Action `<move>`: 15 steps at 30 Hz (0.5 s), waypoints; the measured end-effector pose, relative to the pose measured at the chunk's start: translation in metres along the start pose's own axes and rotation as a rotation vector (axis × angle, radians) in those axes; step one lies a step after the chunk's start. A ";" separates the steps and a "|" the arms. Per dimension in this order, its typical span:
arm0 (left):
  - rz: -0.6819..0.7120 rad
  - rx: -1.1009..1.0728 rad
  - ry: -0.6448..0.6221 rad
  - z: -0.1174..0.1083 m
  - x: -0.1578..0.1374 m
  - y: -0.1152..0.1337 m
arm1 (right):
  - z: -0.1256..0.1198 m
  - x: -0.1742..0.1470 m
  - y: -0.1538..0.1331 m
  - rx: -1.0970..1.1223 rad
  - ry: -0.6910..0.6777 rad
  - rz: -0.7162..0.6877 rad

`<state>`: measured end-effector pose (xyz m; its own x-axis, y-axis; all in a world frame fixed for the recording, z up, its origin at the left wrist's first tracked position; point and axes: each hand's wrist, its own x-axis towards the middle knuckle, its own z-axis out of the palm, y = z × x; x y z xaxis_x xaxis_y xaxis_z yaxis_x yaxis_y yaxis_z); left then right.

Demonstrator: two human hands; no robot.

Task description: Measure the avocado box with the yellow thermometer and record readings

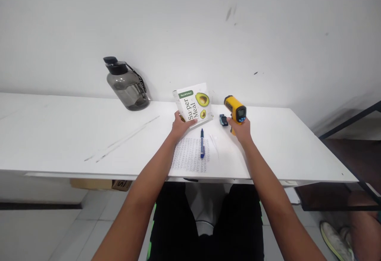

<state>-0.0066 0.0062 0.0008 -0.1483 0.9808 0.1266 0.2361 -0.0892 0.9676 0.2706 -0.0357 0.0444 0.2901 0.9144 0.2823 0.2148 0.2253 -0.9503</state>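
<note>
My left hand grips the lower left edge of a white box printed with avocados and the words "Su-per Meal". The box is tilted, its front facing me. Wrapped round the handle of a yellow and black infrared thermometer, my right hand holds it upright with its small screen towards me. A small dark device lies on the table just left of that hand. Between my arms, a blue pen rests on a sheet of printed paper.
A large grey see-through water bottle with a black lid stands at the back left, near the wall. The white table runs along the wall, with its front edge close to my lap. At the lower right, another person's shoe shows on the floor.
</note>
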 end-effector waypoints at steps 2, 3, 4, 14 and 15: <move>-0.018 -0.014 -0.037 -0.001 0.000 -0.001 | 0.005 -0.006 -0.001 -0.060 -0.065 -0.033; -0.030 -0.031 -0.053 -0.001 0.000 -0.001 | 0.007 -0.008 -0.001 -0.095 -0.092 -0.055; -0.032 -0.036 -0.060 -0.001 -0.001 0.000 | 0.008 -0.009 -0.001 -0.124 -0.112 -0.071; 0.050 0.021 -0.138 -0.001 -0.017 0.023 | 0.017 -0.015 0.006 -0.216 -0.175 -0.118; 0.056 0.032 -0.141 -0.001 -0.017 0.023 | 0.017 -0.015 0.008 -0.214 -0.181 -0.126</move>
<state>0.0001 -0.0131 0.0208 0.0017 0.9893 0.1461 0.2707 -0.1411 0.9523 0.2518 -0.0423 0.0306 0.0823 0.9332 0.3497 0.4354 0.2819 -0.8549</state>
